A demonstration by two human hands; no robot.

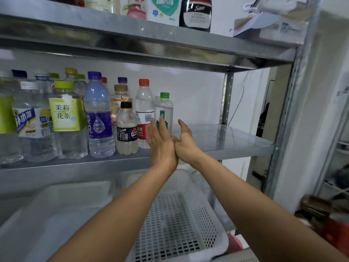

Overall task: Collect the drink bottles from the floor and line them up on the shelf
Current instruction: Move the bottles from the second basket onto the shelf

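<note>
Both hands hold nothing; your left hand (160, 145) lays straight, pressed-together fingers (162, 127) before the green-capped bottle (164, 108); your right hand (186, 142) stretches flat alongside.

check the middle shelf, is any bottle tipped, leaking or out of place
Nothing stands out. Bottles on the shelf stand upright and capped, no spill visible; the green-capped bottle at the right end is upright too.

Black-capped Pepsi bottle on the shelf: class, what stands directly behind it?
A brown-capped tea bottle, and a purple-capped bottle further back. The Pepsi bottle hides the tea bottle's lower half; of the purple-capped bottle only the cap shows.
</note>
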